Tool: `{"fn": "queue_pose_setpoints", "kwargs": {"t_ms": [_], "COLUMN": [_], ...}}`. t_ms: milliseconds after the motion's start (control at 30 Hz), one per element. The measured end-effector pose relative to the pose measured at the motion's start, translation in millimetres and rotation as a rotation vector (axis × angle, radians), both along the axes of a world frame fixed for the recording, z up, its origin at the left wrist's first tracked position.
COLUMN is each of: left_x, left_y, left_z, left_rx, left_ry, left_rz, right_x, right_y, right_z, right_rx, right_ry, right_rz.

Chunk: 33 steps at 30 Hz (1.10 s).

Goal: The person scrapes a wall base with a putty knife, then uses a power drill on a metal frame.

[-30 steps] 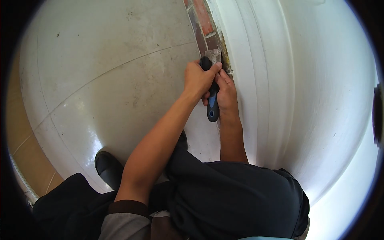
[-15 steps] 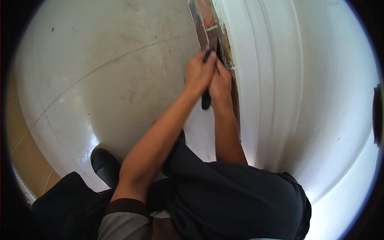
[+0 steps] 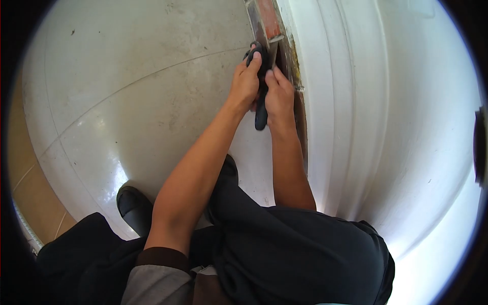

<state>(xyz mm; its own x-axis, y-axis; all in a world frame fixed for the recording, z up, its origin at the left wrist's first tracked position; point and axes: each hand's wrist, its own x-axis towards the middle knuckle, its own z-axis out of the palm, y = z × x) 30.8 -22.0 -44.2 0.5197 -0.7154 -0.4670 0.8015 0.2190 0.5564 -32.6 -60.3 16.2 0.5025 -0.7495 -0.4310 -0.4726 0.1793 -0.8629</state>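
Note:
My left hand (image 3: 245,84) is closed round a black tool (image 3: 261,119), its thumb lying over a curved black part near the top. The tool's rounded black end points back toward me between my wrists. Close beside it, my right hand (image 3: 279,99) is closed with fingers pinched at the lower end of a flat greyish blade-like piece (image 3: 274,53). Whether this piece belongs to the black tool, I cannot make out. Both hands are at a narrow gap along the wall's foot, where red brick (image 3: 268,19) and a dark strip (image 3: 256,24) show.
A white moulded wall or panel (image 3: 356,101) rises on the right. Pale floor tiles (image 3: 137,101) with grout lines and dirt marks spread to the left, with brown tiles (image 3: 38,198) beyond. My dark shoe (image 3: 134,208) and bent legs in dark trousers (image 3: 300,244) are below.
My left hand has moved up and slightly left, apart from my right hand, showing more of the curved black part. The tool's rear end has shifted a little upward.

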Motion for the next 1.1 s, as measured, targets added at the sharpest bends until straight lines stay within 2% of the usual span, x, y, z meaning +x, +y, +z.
{"fn": "queue_pose_setpoints", "kwargs": {"t_ms": [67,100,133,233,300,333,433,533,633,733,833,933,1000,1067,1100], "left_x": [0.7,-13.0,-27.6,-61.5,-47.9,-40.4,-17.8,-60.5,-104.5,-83.6,-13.0,-21.6,-58.1,-112.7,-139.0], "left_y": [5.7,0.3,-3.8,-9.2,-25.9,-35.4,-53.9,-31.4,-15.3,-29.5,-51.2,-51.9,-40.6,-17.3,1.0], "left_z": [8.0,1.8,-3.1,3.4,14.2,11.7,3.4,10.6,-2.2,-8.5,-3.6,-10.1,-0.7,-5.5,-14.9], "left_rx": [0.030,-0.034,-0.056,-0.122,-0.063,-0.033,0.031,0.046,-0.019,0.042,0.038,0.072,0.105,0.024,-0.094], "left_ry": [0.030,-0.071,-0.157,-0.349,-0.550,-0.651,-0.753,-0.748,-0.851,-0.981,-0.703,-0.795,-0.788,-0.819,-0.857], "left_rz": [-0.031,0.066,0.065,0.025,0.105,0.148,0.175,0.058,0.031,0.125,0.112,0.121,0.095,0.061,0.025], "right_x": [-14.4,-25.3,-36.8,-70.9,-82.2,-79.7,-71.7,-65.5,-74.7,-75.2,-75.7,-74.8,-70.7,-62.8,-64.8], "right_y": [11.0,19.5,26.5,40.2,36.2,37.4,41.9,43.3,38.5,37.5,40.3,44.0,45.6,48.5,47.6], "right_z": [3.1,11.4,17.8,31.5,43.4,49.1,62.5,67.0,67.9,75.9,80.4,81.1,85.3,91.0,87.4], "right_rx": [0.003,-0.003,-0.005,-0.238,-0.118,-0.144,-0.227,-0.271,-0.200,-0.216,-0.269,-0.297,-0.300,-0.311,-0.309], "right_ry": [-0.003,0.035,0.073,0.028,-0.020,-0.035,-0.072,-0.105,-0.183,-0.166,-0.102,-0.108,-0.104,-0.112,-0.141], "right_rz": [-0.017,-0.019,-0.027,0.047,-0.016,-0.021,-0.022,0.015,0.055,0.044,0.097,0.125,0.106,0.094,0.099]}}
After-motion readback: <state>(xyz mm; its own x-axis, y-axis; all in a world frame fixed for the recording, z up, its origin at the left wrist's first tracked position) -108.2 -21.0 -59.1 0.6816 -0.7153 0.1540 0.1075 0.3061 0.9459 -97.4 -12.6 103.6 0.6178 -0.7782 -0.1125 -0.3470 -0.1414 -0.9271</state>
